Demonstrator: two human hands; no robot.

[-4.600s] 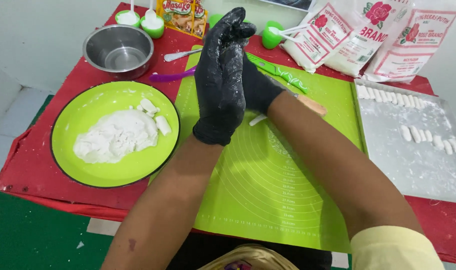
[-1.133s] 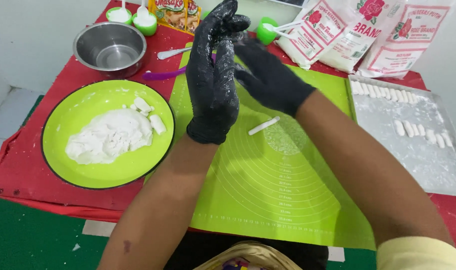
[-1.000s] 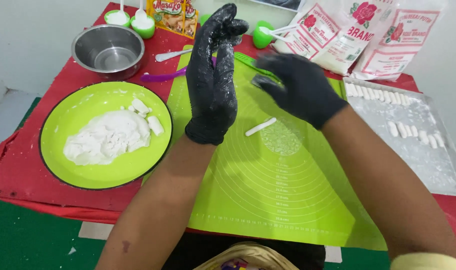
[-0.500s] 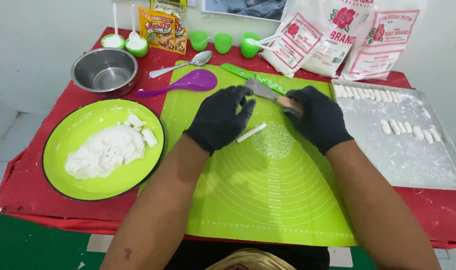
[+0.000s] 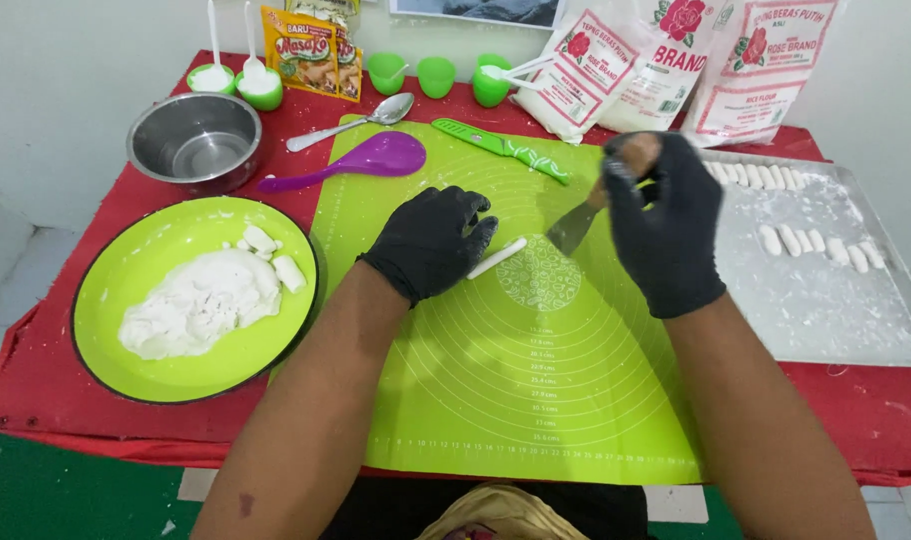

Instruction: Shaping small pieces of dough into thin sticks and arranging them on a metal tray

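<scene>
A thin white roll of dough (image 5: 497, 258) lies on the green silicone mat (image 5: 536, 380). My left hand (image 5: 434, 240), in a black glove, rests palm down on the mat with its fingertips at the roll's left end. My right hand (image 5: 661, 222), also gloved, grips the wooden handle of a knife (image 5: 576, 226); the blade slants down toward the mat just right of the roll.
A green plate (image 5: 126, 345) with a lump of white dough (image 5: 198, 302) sits at the left. Behind are a steel bowl (image 5: 195, 142), a purple spoon (image 5: 356, 162), a green knife (image 5: 500, 149), small green cups and flour bags (image 5: 626, 70). A floured metal tray (image 5: 826, 290) with dough pieces is at the right.
My hands, earlier raised and rubbing together, have come down. The dough roll lies on the mat, the left hand is lowered beside it, and the right hand has picked up the knife.
</scene>
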